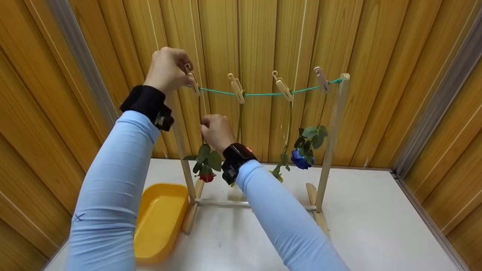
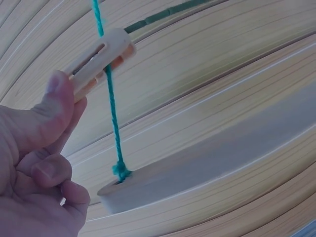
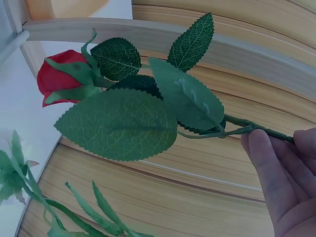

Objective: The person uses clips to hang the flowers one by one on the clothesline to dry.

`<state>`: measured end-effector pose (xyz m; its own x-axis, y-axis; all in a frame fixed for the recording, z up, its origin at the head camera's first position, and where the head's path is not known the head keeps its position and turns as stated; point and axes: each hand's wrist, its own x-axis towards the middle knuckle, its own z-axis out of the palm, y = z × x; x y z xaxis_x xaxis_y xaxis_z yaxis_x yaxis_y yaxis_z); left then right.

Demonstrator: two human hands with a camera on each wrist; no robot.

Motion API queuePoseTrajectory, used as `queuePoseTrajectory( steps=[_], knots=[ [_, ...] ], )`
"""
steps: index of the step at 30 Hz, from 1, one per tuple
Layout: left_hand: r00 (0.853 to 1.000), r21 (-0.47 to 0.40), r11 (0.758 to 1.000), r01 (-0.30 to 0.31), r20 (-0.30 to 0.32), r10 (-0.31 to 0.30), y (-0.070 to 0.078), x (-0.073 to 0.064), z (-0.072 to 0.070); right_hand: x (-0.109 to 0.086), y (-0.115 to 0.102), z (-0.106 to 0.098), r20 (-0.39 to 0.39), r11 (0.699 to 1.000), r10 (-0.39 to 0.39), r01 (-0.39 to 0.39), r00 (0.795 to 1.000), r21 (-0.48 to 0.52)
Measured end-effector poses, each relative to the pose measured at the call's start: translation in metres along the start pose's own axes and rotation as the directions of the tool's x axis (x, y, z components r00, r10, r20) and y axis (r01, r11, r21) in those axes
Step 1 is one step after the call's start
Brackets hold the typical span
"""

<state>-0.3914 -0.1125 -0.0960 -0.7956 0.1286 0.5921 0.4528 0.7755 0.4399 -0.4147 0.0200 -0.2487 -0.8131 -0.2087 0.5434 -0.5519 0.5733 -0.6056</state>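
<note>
At the left end of the teal string (image 1: 222, 92), my left hand (image 1: 167, 71) pinches a beige clothespin (image 1: 194, 84) between thumb and finger. In the left wrist view the clothespin straddles the string, and a green stem (image 2: 168, 15) runs out from its nose. Lower down, my right hand (image 1: 217, 131) pinches the stem of a red rose (image 3: 64, 76) with thumb and fingertips. The rose hangs head down, its serrated green leaves (image 3: 118, 123) just above the bloom.
Further clothespins (image 1: 237, 88) on the string hold upside-down flowers, among them a blue rose (image 1: 301, 159) at the right. A wooden frame (image 1: 331, 143) carries the string above a white table (image 1: 369, 218). A yellow basin (image 1: 160, 226) stands left of the frame.
</note>
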Motion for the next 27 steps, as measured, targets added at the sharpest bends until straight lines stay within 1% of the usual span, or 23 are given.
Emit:
queuePoseTrajectory(
  steps=[7, 13, 17, 21, 27],
  knots=[
    [0.999, -0.005, 0.999, 0.051, 0.02, -0.051, -0.0022, 0.0004, -0.0011, 0.0015, -0.0044, 0.0023, 0.014, 1.0, -0.006, 0.005, 1.0, 0.018],
    [0.998, 0.001, 0.998, 0.061, 0.036, -0.061, -0.0011, -0.0005, -0.0024, 0.003, -0.005, -0.0007, 0.021, 1.0, -0.019, 0.019, 1.0, -0.001],
    [0.995, -0.003, 0.998, 0.07, 0.068, -0.069, 0.0, -0.0017, -0.0041, 0.003, -0.0048, -0.0022, 0.036, 1.0, -0.016, 0.016, 0.999, 0.0],
    [0.991, 0.003, 0.997, 0.083, 0.108, -0.082, 0.0013, -0.0034, -0.0067, 0.0027, -0.0056, -0.003, 0.044, 1.0, -0.004, 0.003, 0.999, 0.024],
    [0.984, 0.031, 0.995, 0.096, 0.148, -0.099, 0.0013, -0.0048, -0.0094, 0.0028, -0.007, -0.0017, 0.056, 0.999, -0.014, 0.011, 0.998, 0.043]
  ],
)
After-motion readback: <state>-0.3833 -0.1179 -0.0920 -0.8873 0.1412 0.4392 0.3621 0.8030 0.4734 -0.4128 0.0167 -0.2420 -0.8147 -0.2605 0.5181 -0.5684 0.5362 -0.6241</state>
